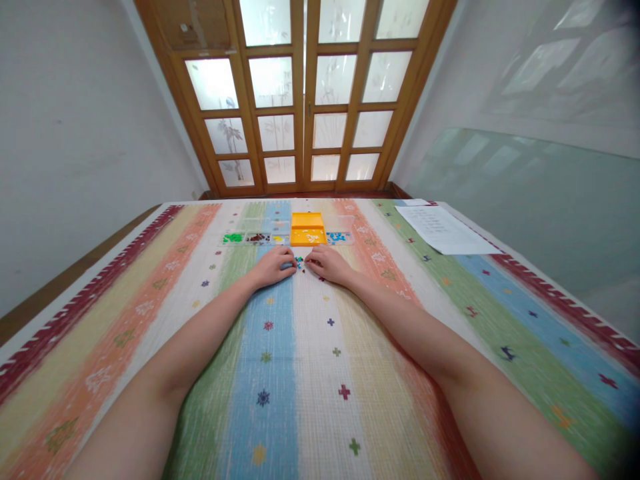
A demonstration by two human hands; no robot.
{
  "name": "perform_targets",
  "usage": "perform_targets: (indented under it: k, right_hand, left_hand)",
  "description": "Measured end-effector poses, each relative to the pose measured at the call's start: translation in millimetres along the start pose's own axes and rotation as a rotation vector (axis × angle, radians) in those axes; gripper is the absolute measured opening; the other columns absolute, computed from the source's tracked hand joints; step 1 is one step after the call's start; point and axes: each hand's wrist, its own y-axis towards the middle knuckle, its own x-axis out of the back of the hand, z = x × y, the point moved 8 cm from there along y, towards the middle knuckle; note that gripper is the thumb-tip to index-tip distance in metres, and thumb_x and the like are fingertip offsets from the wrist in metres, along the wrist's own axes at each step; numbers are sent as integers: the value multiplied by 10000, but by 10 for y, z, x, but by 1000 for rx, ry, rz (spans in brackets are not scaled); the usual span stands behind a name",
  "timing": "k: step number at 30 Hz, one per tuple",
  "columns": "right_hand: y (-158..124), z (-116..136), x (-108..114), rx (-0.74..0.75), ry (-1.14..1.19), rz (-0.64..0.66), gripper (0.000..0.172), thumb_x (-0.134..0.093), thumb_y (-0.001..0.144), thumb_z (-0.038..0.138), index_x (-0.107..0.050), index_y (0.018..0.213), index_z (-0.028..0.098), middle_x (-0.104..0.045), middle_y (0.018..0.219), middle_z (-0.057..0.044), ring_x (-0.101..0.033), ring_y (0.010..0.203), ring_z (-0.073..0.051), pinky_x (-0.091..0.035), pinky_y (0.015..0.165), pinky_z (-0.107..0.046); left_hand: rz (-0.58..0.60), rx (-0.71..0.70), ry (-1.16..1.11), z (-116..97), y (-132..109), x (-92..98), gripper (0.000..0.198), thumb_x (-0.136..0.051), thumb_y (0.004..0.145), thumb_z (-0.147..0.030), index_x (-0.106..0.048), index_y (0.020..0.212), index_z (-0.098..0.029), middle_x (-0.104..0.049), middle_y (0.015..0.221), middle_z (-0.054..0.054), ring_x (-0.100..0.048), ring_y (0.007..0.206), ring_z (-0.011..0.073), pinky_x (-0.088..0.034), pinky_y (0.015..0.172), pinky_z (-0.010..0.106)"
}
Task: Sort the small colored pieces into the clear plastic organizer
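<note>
The person's two hands meet over a table spread with a striped cloth [280,387], at a small loose pile of mixed pieces [299,261], blue, green and dark ones among them. The left hand [275,265] lies at the left edge of the pile, its fingers bent inward and its thumb extended toward the pieces, partly spread. The right hand [327,263] lies at the opposite edge, fingers curled down, tips close to the cloth. Whether either hand has hold of a piece cannot be told at this scale. The pile sits on the cloth in the narrow gap between the hands. Just beyond it stands an open yellow box [299,239], with white pieces [313,237] in its near half. Left of the box, clear compartments contain green pieces [233,238], dark brown pieces [258,238] and yellow pieces [278,238], in that order toward the box. On its right, a clear compartment contains blue pieces [339,237]. A printed sheet of paper [445,230] lies near the table's right edge. Past the table stands a wooden door with glass panes [249,120].
</note>
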Motion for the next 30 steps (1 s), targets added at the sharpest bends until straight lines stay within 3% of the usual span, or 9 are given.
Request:
perform_targets:
  k: [7, 11, 22, 30]
  right_hand:
    - [-19, 157, 4, 81, 42, 48, 160, -625, 923, 202, -757, 1012, 223, -675, 948, -58, -597, 933, -208, -437, 861, -325]
    - [-20, 167, -13, 104, 50, 62, 127, -654, 909, 220, -755, 987, 217, -659, 928, -52, -592, 906, -206, -436, 838, -322]
    - [-23, 158, -27, 78, 61, 69, 127, -647, 948, 273, -753, 1003, 228, -654, 945, -55, -583, 896, -201, -429, 814, -315]
    - [-23, 144, 27, 55, 98, 36, 163, -622, 978, 310, -748, 975, 206, -677, 937, -62, -601, 917, -200, -438, 837, -316]
  left_hand:
    - [-50, 50, 32, 143, -14, 27, 197, -583, 945, -247, -763, 1026, -247, -647, 1057, 69, -580, 1066, 236, -460, 995, 409]
    - [-14, 19, 41, 109, -19, -18, 204, -605, 935, -243, -764, 1061, -261, -646, 1055, 58, -575, 1064, 233, -457, 991, 396]
    - [-21, 48, 61, 93, -9, -9, 131, -590, 935, -270, -710, 938, -216, -671, 1017, 67, -590, 1038, 238, -457, 970, 388]
    - [-249, 347, -56, 536, -94, 186, 108, -560, 930, -261, -643, 985, -219, -690, 886, 24, -602, 756, 177, -453, 727, 307]
